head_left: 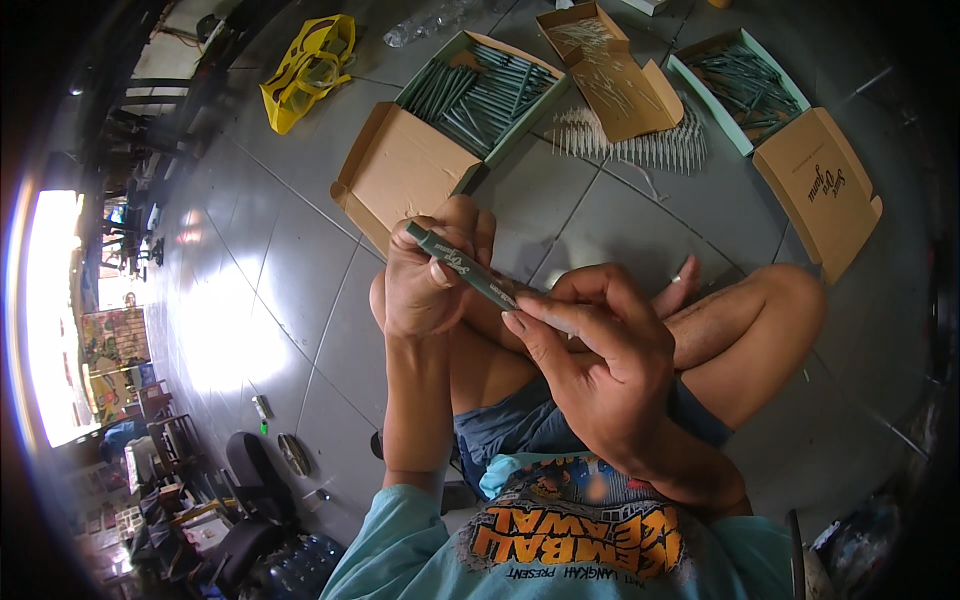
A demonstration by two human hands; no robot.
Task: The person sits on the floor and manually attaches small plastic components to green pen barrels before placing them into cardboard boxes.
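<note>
A dark green pen barrel (462, 264) with pale printing is held slantwise in front of me, its upper end to the left. My left hand (425, 285) is closed around its left part, thumb lying along it. The lower right end sits in a pinch between the thumb and fingers of my right hand (610, 360). Beyond my hands stands an open box (515, 140) packed with similar green pen parts, its brown lid (405, 165) folded toward me. Whether a refill or tip is inside the barrel cannot be seen.
A brown carton (655, 95) with thin white sticks lies at the back, over a row of pale pointed pieces (590, 140). Right of it is another open box (735, 135) of green pen parts. A yellow plastic bag (303, 75) lies back left. My crossed legs (750, 320) frame the tiled floor.
</note>
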